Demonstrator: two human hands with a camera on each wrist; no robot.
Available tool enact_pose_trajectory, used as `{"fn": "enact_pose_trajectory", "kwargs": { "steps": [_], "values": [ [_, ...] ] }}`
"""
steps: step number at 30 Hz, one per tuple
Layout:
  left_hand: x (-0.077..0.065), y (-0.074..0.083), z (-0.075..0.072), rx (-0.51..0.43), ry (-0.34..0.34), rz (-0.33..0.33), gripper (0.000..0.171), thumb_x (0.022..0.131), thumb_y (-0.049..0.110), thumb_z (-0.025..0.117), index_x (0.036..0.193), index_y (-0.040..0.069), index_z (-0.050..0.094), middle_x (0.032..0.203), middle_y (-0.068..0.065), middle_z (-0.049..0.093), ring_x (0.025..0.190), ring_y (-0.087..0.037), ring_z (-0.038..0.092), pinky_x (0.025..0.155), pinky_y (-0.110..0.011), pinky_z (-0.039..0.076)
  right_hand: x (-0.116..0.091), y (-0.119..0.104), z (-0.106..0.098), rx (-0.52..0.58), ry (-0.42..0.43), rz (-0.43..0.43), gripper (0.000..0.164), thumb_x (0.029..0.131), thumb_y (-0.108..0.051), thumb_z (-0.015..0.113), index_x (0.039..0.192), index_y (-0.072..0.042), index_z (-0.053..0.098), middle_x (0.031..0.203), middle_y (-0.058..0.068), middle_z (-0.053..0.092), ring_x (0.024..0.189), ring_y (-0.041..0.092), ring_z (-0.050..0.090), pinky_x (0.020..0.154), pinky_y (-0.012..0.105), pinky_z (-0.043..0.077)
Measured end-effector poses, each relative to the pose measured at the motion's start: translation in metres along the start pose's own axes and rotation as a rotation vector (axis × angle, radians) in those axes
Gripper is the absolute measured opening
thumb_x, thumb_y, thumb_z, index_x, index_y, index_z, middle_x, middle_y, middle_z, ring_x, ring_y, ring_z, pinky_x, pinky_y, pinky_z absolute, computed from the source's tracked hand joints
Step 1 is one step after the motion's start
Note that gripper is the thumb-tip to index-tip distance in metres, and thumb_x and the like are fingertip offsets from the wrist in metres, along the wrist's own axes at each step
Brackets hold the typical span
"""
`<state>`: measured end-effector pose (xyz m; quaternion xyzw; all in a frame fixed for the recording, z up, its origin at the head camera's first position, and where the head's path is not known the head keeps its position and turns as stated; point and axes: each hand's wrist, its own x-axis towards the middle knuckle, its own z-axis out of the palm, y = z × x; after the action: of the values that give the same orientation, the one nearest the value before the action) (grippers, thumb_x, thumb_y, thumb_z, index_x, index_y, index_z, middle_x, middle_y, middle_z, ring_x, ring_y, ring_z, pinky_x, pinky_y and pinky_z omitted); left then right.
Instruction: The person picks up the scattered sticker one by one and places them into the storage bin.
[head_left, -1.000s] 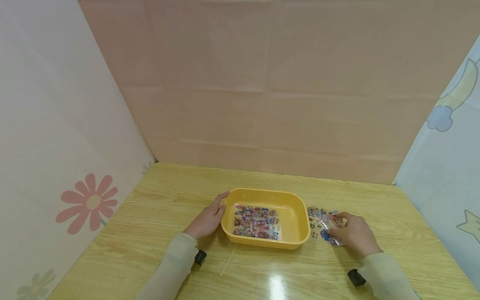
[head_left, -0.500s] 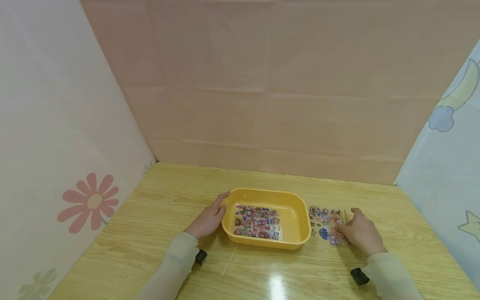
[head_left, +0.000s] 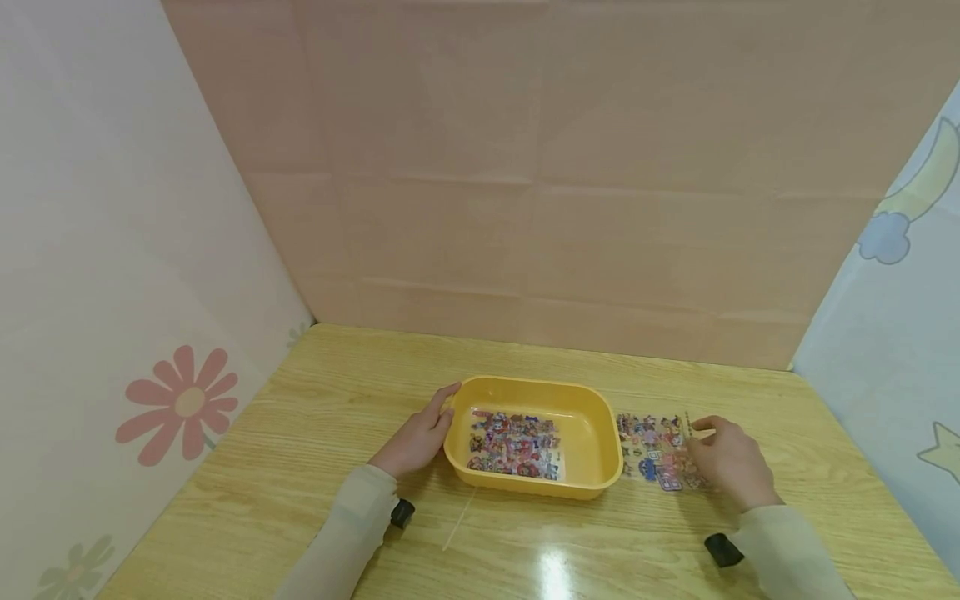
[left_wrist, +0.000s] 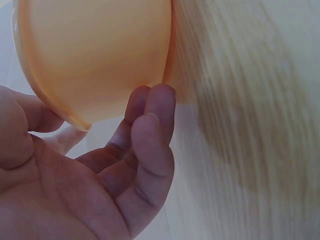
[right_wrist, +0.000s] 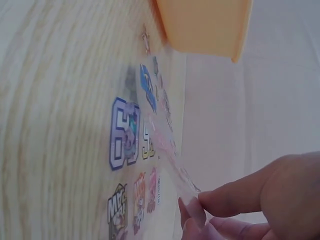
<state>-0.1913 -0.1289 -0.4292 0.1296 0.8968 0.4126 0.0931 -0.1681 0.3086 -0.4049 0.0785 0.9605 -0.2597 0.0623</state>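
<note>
My left hand (head_left: 414, 442) holds the left end of a yellow plastic tray (head_left: 592, 450); in the left wrist view its fingers (left_wrist: 152, 155) curl by the outer wall at the rim. A clear sticker sheet (head_left: 513, 446) printed with small colourful cartoon figures lies inside the tray. To the tray's right, another clear sticker sheet (head_left: 651, 454) is on the table. My right hand (head_left: 731, 461) pinches its right edge between thumb and fingers. In the right wrist view the pinched film (right_wrist: 175, 162) rises off the table, above flat printed stickers (right_wrist: 125, 135).
A thin pale stick (head_left: 459, 518) lies on the wooden table (head_left: 360, 375) in front of the tray. A beige paper-like backdrop (head_left: 525, 208) stands along the far edge, with patterned side panels (head_left: 112, 250) left and right.
My right hand has moved right, from over the middle of the outer sticker sheet to its right edge, uncovering more of the print. The left hand and tray stay put.
</note>
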Motion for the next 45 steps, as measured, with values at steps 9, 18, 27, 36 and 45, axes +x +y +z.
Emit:
{"fn": "enact_pose_trajectory", "kwargs": {
  "steps": [9, 18, 27, 36, 45],
  "values": [
    [0.000, 0.001, 0.000, -0.001, 0.000, -0.007, 0.046, 0.104, 0.029, 0.029, 0.149, 0.030, 0.018, 0.067, -0.003, 0.047, 0.066, -0.016, 0.050, 0.078, -0.038, 0.039, -0.003, 0.000, -0.005, 0.069, 0.038, -0.029, 0.043, 0.098, -0.027, 0.039, 0.125, 0.006, 0.047, 0.102, 0.023, 0.063, 0.073, 0.021, 0.061, 0.055, 0.034, 0.045],
    [0.000, 0.000, -0.001, 0.003, 0.007, 0.004, 0.046, 0.104, 0.029, 0.028, 0.149, 0.030, 0.019, 0.074, -0.004, 0.053, 0.077, -0.016, 0.054, 0.080, -0.040, 0.040, -0.004, -0.001, -0.012, 0.125, 0.094, -0.080, 0.040, 0.099, -0.025, 0.039, 0.122, 0.007, 0.049, 0.094, 0.017, 0.068, 0.072, 0.019, 0.062, 0.054, 0.033, 0.044],
    [-0.002, 0.002, -0.001, 0.009, 0.011, 0.007, 0.046, 0.104, 0.029, 0.028, 0.150, 0.029, 0.019, 0.074, -0.004, 0.053, 0.077, -0.016, 0.054, 0.080, -0.040, 0.040, -0.009, -0.005, -0.020, 0.174, 0.096, -0.079, 0.042, 0.099, -0.026, 0.039, 0.124, 0.007, 0.047, 0.096, 0.017, 0.068, 0.076, 0.022, 0.064, 0.055, 0.033, 0.046],
    [-0.001, 0.000, 0.000, 0.019, 0.008, 0.002, 0.047, 0.104, 0.037, 0.026, 0.149, 0.030, 0.018, 0.077, -0.009, 0.055, 0.076, -0.016, 0.053, 0.079, -0.039, 0.040, -0.015, -0.010, -0.026, 0.203, 0.103, -0.089, 0.044, 0.099, -0.030, 0.039, 0.125, 0.004, 0.047, 0.097, 0.016, 0.068, 0.078, 0.025, 0.065, 0.061, 0.035, 0.050],
    [-0.002, 0.000, 0.000, 0.013, 0.008, 0.004, 0.047, 0.104, 0.035, 0.027, 0.150, 0.029, 0.018, 0.077, -0.007, 0.054, 0.077, -0.017, 0.053, 0.080, -0.039, 0.039, -0.018, -0.014, -0.033, 0.200, 0.131, -0.105, 0.045, 0.100, -0.033, 0.039, 0.126, 0.002, 0.047, 0.100, 0.018, 0.067, 0.078, 0.024, 0.065, 0.058, 0.033, 0.047]
  ]
}}
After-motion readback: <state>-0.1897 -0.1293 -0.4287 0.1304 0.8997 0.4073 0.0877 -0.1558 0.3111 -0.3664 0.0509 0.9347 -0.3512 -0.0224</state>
